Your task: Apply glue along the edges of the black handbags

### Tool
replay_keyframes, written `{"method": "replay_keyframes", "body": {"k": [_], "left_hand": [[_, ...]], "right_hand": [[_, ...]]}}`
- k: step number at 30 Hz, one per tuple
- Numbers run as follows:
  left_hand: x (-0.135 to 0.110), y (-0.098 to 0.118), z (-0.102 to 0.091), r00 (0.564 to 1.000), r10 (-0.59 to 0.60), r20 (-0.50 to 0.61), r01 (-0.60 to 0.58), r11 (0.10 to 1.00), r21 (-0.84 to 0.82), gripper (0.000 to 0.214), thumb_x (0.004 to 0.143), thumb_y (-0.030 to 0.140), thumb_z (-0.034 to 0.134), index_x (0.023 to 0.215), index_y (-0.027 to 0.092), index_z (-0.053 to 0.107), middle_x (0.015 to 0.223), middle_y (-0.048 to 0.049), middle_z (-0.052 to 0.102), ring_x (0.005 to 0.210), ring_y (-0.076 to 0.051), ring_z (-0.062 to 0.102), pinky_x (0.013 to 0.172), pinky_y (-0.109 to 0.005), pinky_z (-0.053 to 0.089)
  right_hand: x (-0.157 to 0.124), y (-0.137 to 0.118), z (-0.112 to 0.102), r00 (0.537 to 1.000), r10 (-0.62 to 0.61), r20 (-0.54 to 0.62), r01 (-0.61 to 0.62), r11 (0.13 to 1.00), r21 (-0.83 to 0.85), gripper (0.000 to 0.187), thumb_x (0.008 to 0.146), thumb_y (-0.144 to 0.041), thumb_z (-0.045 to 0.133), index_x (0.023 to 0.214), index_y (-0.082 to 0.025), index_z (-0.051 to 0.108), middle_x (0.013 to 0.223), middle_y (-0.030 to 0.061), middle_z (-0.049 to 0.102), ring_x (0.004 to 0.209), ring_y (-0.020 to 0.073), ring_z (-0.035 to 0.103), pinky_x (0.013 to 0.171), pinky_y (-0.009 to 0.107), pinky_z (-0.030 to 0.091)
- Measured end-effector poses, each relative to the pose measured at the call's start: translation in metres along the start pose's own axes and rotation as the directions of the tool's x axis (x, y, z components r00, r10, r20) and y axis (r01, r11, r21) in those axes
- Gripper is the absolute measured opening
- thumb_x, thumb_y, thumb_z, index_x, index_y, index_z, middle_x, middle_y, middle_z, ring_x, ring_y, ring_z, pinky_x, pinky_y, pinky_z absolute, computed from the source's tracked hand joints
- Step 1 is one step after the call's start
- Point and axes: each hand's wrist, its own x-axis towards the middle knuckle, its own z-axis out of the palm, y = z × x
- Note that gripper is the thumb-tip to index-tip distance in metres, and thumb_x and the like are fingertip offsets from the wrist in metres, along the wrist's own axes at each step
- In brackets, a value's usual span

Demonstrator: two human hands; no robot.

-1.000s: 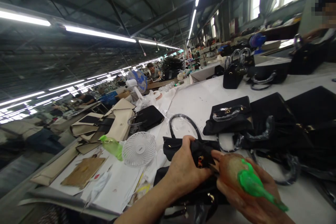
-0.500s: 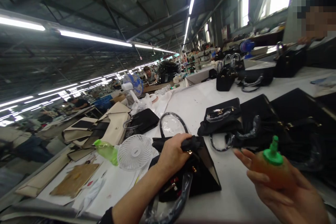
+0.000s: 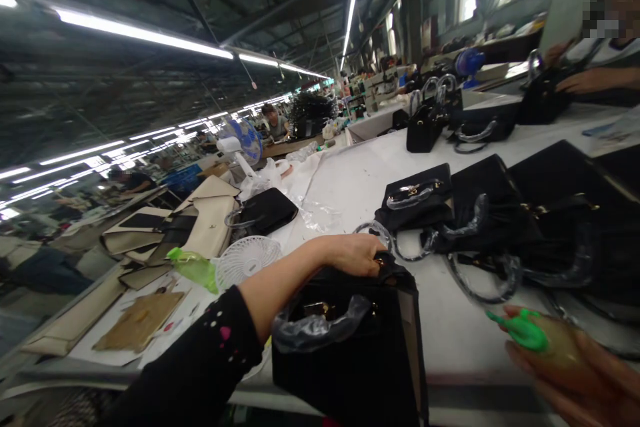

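Note:
My left hand [image 3: 356, 255] grips the top edge of a black handbag [image 3: 345, 347], its fingers closed over the rim on the far side. The bag stands tilted at the table's near edge, and its plastic-wrapped handle [image 3: 320, 335] hangs down the front. At the lower right my right hand [image 3: 595, 373] is wrapped around a squeeze bottle [image 3: 565, 353] with a green nozzle cap and brownish-orange contents. The nozzle points left, apart from the bag. Part of my right hand is cut off by the frame's edge.
Several black handbags [image 3: 493, 207] lie along the right side. A white fan [image 3: 247, 260], a green bottle [image 3: 195, 268], a brown board [image 3: 140, 321] and beige bag pieces [image 3: 213, 217] are on the left. A co-worker's hand [image 3: 583, 80] touches a bag at the far right.
My left hand has shifted right and slightly up, bringing the bag to the table's near edge. My right hand has lowered to the right, and the bottle has tipped from upright to leaning left.

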Motion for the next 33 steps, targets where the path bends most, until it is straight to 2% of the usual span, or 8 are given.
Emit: {"method": "replay_keyframes", "body": {"k": [4, 10, 16, 18, 21, 25, 30, 33], "left_hand": [[0.058, -0.022, 0.020, 0.987, -0.063, 0.145, 0.059, 0.998, 0.028, 0.013, 0.079, 0.028, 0.073, 0.082, 0.015, 0.071, 0.073, 0.0020, 0.066, 0.068, -0.012, 0.058, 0.062, -0.021, 0.044], [0.100, -0.058, 0.047, 0.970, -0.107, 0.220, 0.097, 0.994, 0.057, 0.020, 0.080, 0.036, 0.074, 0.081, 0.016, 0.071, 0.072, 0.0023, 0.065, 0.066, -0.012, 0.057, 0.065, -0.023, 0.045], [0.108, -0.075, 0.055, 0.970, -0.107, 0.220, 0.103, 0.994, 0.030, 0.023, 0.080, 0.038, 0.075, 0.081, 0.016, 0.072, 0.072, 0.0027, 0.064, 0.067, -0.012, 0.057, 0.063, -0.022, 0.043], [0.110, -0.077, 0.055, 0.971, -0.095, 0.221, 0.097, 0.995, 0.005, 0.022, 0.080, 0.037, 0.076, 0.080, 0.016, 0.072, 0.072, 0.0026, 0.065, 0.067, -0.012, 0.058, 0.063, -0.022, 0.043], [0.110, -0.080, 0.056, 0.973, -0.082, 0.218, 0.091, 0.995, -0.033, 0.020, 0.078, 0.035, 0.078, 0.078, 0.016, 0.072, 0.073, 0.0029, 0.066, 0.067, -0.012, 0.059, 0.065, -0.022, 0.044], [0.110, -0.081, 0.058, 0.976, -0.074, 0.207, 0.088, 0.994, -0.061, 0.018, 0.079, 0.032, 0.077, 0.076, 0.016, 0.072, 0.068, 0.0036, 0.065, 0.064, -0.011, 0.057, 0.067, -0.023, 0.044], [0.107, -0.080, 0.060, 0.977, -0.070, 0.203, 0.090, 0.992, -0.093, 0.016, 0.078, 0.029, 0.078, 0.076, 0.015, 0.071, 0.065, 0.0049, 0.062, 0.062, -0.009, 0.055, 0.066, -0.021, 0.044], [0.107, -0.079, 0.060, 0.978, -0.073, 0.198, 0.094, 0.991, -0.098, 0.017, 0.078, 0.030, 0.079, 0.075, 0.015, 0.070, 0.064, 0.0053, 0.060, 0.060, -0.009, 0.053, 0.064, -0.020, 0.044]], "right_hand": [[-0.005, -0.005, 0.001, 0.997, -0.018, -0.075, 0.003, 0.982, -0.191, 0.059, 0.064, -0.051, 0.085, 0.116, -0.028, 0.070, 0.112, 0.0114, 0.075, 0.086, 0.0336, 0.075, 0.060, 0.032, 0.064], [-0.007, -0.010, 0.018, 0.963, -0.258, 0.075, 0.255, 0.786, -0.564, 0.060, 0.067, -0.056, 0.084, 0.115, -0.026, 0.064, 0.096, 0.0089, 0.075, 0.072, 0.0277, 0.070, 0.038, 0.023, 0.046], [0.011, -0.004, 0.007, 0.937, -0.303, 0.175, 0.314, 0.508, -0.802, 0.063, 0.069, -0.063, 0.079, 0.117, -0.026, 0.061, 0.110, 0.0089, 0.074, 0.084, 0.0304, 0.071, 0.052, 0.031, 0.059], [0.013, -0.001, 0.008, 0.903, -0.372, 0.217, 0.367, 0.402, -0.839, 0.060, 0.070, -0.065, 0.076, 0.115, -0.027, 0.063, 0.112, 0.0075, 0.073, 0.093, 0.0318, 0.071, 0.070, 0.038, 0.063], [0.014, 0.001, 0.016, 0.825, -0.477, 0.304, 0.461, 0.257, -0.849, 0.053, 0.073, -0.064, 0.072, 0.111, -0.028, 0.064, 0.113, 0.0062, 0.072, 0.100, 0.0331, 0.070, 0.092, 0.047, 0.058], [0.014, -0.002, 0.026, 0.767, -0.509, 0.391, 0.528, 0.153, -0.836, 0.048, 0.076, -0.062, 0.069, 0.108, -0.027, 0.065, 0.109, 0.0070, 0.071, 0.097, 0.0334, 0.070, 0.089, 0.049, 0.058], [0.010, -0.010, 0.031, 0.750, -0.459, 0.476, 0.582, 0.116, -0.805, 0.041, 0.080, -0.059, 0.069, 0.105, -0.027, 0.066, 0.102, 0.0053, 0.072, 0.086, 0.0285, 0.073, 0.073, 0.037, 0.062], [0.009, -0.013, 0.033, 0.702, -0.467, 0.537, 0.634, 0.067, -0.770, 0.038, 0.083, -0.058, 0.068, 0.109, -0.029, 0.065, 0.104, 0.0045, 0.071, 0.089, 0.0288, 0.072, 0.074, 0.038, 0.062]]}}
